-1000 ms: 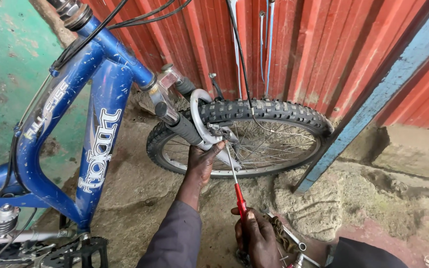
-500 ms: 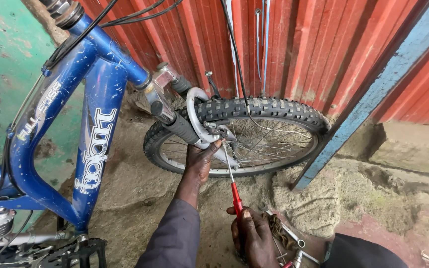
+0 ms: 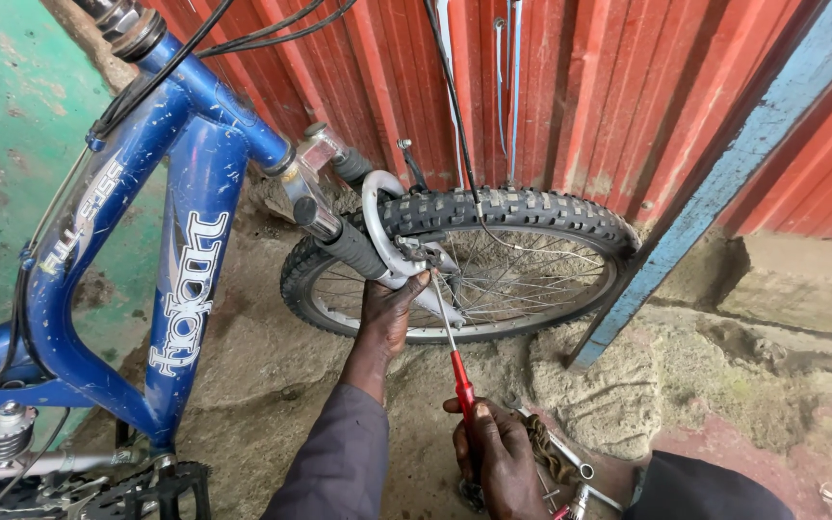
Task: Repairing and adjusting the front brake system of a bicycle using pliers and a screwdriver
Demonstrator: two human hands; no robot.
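A blue bicycle frame [image 3: 190, 241] stands at the left, its front wheel [image 3: 493, 260] with a knobby tyre turned toward a red wall. My left hand [image 3: 389, 313] grips the silver fork and brake arm [image 3: 384, 236] beside the rim. My right hand [image 3: 498, 457] holds a red-handled screwdriver [image 3: 460, 380] low in the view. Its shaft rises to the brake part near my left fingers.
A red corrugated metal wall [image 3: 570, 87] stands behind the wheel, with cables hanging down it. A blue post [image 3: 724, 164] leans at the right. Several metal tools [image 3: 570, 472] lie on the dirt ground [image 3: 272, 366] by my right hand. A pedal [image 3: 161, 486] sits at the bottom left.
The view has shifted slightly. My hands stay at the brake, with the screwdriver in much the same place.
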